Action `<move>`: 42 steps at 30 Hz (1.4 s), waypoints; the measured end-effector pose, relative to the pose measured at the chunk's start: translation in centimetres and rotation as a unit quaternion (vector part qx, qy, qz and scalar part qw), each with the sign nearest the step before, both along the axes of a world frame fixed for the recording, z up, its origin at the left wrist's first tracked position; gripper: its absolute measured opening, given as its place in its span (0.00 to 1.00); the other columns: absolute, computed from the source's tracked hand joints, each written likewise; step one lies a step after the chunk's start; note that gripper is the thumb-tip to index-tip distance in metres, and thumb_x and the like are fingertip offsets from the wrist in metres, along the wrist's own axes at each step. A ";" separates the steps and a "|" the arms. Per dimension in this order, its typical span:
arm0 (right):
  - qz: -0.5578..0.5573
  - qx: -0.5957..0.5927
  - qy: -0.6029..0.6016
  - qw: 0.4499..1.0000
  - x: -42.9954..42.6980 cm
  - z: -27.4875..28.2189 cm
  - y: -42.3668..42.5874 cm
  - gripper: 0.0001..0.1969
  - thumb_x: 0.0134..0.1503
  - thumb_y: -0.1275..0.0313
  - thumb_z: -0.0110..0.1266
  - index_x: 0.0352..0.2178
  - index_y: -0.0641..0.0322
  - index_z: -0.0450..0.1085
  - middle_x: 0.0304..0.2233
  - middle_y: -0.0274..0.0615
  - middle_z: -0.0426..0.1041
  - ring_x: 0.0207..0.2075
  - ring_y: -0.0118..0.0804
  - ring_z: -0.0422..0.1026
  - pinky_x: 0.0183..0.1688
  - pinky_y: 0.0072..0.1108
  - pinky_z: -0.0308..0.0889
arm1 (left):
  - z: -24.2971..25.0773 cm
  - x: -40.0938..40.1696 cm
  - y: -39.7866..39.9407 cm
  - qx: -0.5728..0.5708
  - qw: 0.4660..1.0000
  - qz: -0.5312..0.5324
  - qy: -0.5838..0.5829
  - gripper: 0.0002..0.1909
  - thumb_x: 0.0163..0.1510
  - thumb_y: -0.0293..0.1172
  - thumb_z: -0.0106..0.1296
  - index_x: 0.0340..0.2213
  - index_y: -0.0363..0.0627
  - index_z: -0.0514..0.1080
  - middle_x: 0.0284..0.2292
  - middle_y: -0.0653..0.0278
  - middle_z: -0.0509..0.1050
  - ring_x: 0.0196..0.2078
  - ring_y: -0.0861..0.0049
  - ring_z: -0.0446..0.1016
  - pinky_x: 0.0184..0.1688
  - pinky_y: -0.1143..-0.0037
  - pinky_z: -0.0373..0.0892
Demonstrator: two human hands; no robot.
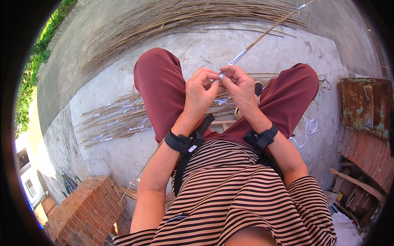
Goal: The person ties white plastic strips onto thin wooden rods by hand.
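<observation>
A slim bundle of thin brown canes (261,36) slants up to the far right from between my hands. White strip is wound around it in a wrapping (238,57) just beyond my fingers, and a second white wrapping (303,6) shows farther along. My right hand (241,89) grips the bundle near its wrapped part. My left hand (200,89) meets it there, thumb and fingers pinched on the bundle; my fingers hide the exact contact. Below my left forearm a thin cane (140,172) runs down; I cannot tell whether it belongs to the same bundle.
Several cane bundles with white wrappings (118,120) lie on the concrete floor, reaching under my legs. A long heap of loose canes (172,23) curves across the far side. Loose white strip (310,126) lies at right, near a rusty metal cabinet (366,106). Stacked bricks (84,212) stand lower left.
</observation>
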State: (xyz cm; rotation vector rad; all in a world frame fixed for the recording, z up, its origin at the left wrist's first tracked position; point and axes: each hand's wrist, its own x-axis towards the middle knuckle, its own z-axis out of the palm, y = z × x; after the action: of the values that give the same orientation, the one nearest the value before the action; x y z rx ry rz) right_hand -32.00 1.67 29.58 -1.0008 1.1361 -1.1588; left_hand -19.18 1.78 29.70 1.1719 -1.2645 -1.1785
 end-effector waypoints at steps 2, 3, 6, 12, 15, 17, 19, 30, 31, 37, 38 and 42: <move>0.013 -0.006 -0.032 0.999 -0.2 0.0 0.0 0.10 0.51 0.81 0.45 0.37 0.69 0.64 0.26 0.35 0.68 0.27 0.22 0.70 0.30 0.12 0.67 | 0.0 -0.2 0.1 -0.023 1.000 0.000 -0.005 0.03 0.44 0.15 0.48 0.26 0.31 0.68 0.31 0.61 0.69 0.24 0.85 0.72 0.24 0.85 0.67; 0.013 -0.005 -0.033 0.999 -0.2 0.1 0.0 0.10 0.51 0.81 0.45 0.37 0.69 0.64 0.26 0.35 0.68 0.27 0.22 0.70 0.30 0.12 0.67 | 0.1 -0.3 0.2 -0.033 0.999 0.009 -0.013 0.03 0.43 0.15 0.48 0.25 0.31 0.69 0.31 0.61 0.69 0.26 0.84 0.72 0.25 0.85 0.67; 0.020 -0.012 -0.046 0.999 -0.4 0.4 0.0 0.10 0.51 0.82 0.44 0.38 0.70 0.64 0.27 0.35 0.68 0.28 0.23 0.70 0.31 0.12 0.67 | 0.6 -0.3 0.4 -0.044 0.998 0.008 -0.037 0.04 0.44 0.14 0.47 0.26 0.30 0.69 0.33 0.60 0.68 0.29 0.82 0.73 0.30 0.85 0.69; 0.024 -0.002 -0.052 0.998 -0.6 0.7 -0.1 0.11 0.52 0.82 0.44 0.39 0.71 0.64 0.28 0.36 0.69 0.29 0.23 0.70 0.31 0.13 0.67 | 0.8 -0.5 0.4 -0.089 0.992 0.018 -0.086 0.05 0.42 0.15 0.48 0.25 0.30 0.71 0.32 0.59 0.68 0.28 0.80 0.73 0.30 0.84 0.69; 0.027 0.018 -0.045 0.998 -0.6 1.1 -0.1 0.11 0.52 0.81 0.43 0.39 0.71 0.64 0.28 0.38 0.70 0.29 0.24 0.70 0.32 0.14 0.67 | 1.2 -0.5 0.4 -0.118 0.985 0.037 -0.120 0.04 0.41 0.17 0.49 0.24 0.32 0.72 0.30 0.58 0.70 0.25 0.77 0.73 0.27 0.82 0.69; 0.024 0.023 -0.057 0.998 -0.5 1.1 -0.2 0.11 0.53 0.80 0.43 0.39 0.70 0.65 0.28 0.38 0.71 0.29 0.24 0.70 0.32 0.14 0.68 | 1.2 -0.5 0.4 -0.123 0.981 0.038 -0.145 0.04 0.41 0.17 0.49 0.24 0.32 0.72 0.30 0.58 0.70 0.25 0.77 0.73 0.26 0.81 0.69; 0.023 0.025 -0.060 0.998 -0.5 1.1 -0.2 0.11 0.53 0.80 0.43 0.39 0.71 0.65 0.28 0.39 0.71 0.29 0.24 0.70 0.32 0.14 0.68 | 1.1 -0.5 0.4 -0.134 0.979 0.047 -0.146 0.03 0.41 0.18 0.50 0.23 0.32 0.72 0.29 0.58 0.70 0.25 0.76 0.73 0.26 0.82 0.69; 0.030 0.022 -0.075 0.996 -0.5 0.9 -0.4 0.09 0.53 0.81 0.43 0.38 0.71 0.63 0.28 0.40 0.71 0.28 0.24 0.70 0.32 0.14 0.68 | 0.9 0.0 -0.2 0.044 0.997 0.036 -0.058 0.08 0.44 0.23 0.52 0.29 0.31 0.70 0.28 0.59 0.70 0.21 0.81 0.72 0.22 0.84 0.66; 0.030 0.011 -0.068 0.997 -0.5 0.7 -0.4 0.09 0.53 0.81 0.44 0.37 0.72 0.63 0.28 0.40 0.70 0.29 0.25 0.70 0.32 0.15 0.68 | 0.8 0.1 -0.3 0.027 0.997 0.022 -0.069 0.08 0.45 0.23 0.52 0.29 0.30 0.70 0.29 0.59 0.71 0.20 0.82 0.72 0.22 0.84 0.65; 0.032 -0.049 0.051 0.997 -0.5 0.5 -0.3 0.08 0.50 0.81 0.47 0.34 0.71 0.64 0.28 0.43 0.71 0.27 0.28 0.72 0.30 0.16 0.68 | 0.7 0.0 -0.3 0.101 0.995 0.016 -0.012 0.09 0.46 0.23 0.49 0.31 0.30 0.70 0.27 0.62 0.72 0.19 0.85 0.71 0.20 0.85 0.65; 0.030 -0.078 0.106 0.991 -0.5 0.6 -0.2 0.08 0.49 0.81 0.49 0.33 0.71 0.65 0.28 0.44 0.71 0.26 0.30 0.72 0.29 0.16 0.68 | 0.7 0.0 -0.3 0.101 0.995 0.015 -0.012 0.09 0.46 0.23 0.49 0.31 0.30 0.70 0.27 0.62 0.72 0.19 0.85 0.71 0.20 0.85 0.65; 0.024 -0.303 0.343 0.889 -1.0 1.0 -0.6 0.06 0.48 0.78 0.50 0.30 0.68 0.66 0.25 0.45 0.70 0.24 0.37 0.72 0.25 0.20 0.67 | 0.7 -0.1 -0.4 0.091 0.995 0.024 -0.040 0.09 0.47 0.23 0.50 0.32 0.31 0.70 0.20 0.66 0.72 0.17 0.90 0.67 0.18 0.87 0.61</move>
State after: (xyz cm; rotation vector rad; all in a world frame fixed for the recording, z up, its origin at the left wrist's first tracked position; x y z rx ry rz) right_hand -33.01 1.08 30.55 -2.0301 1.2920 -1.1738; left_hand -19.28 1.41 30.36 1.3887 -1.2010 -1.2419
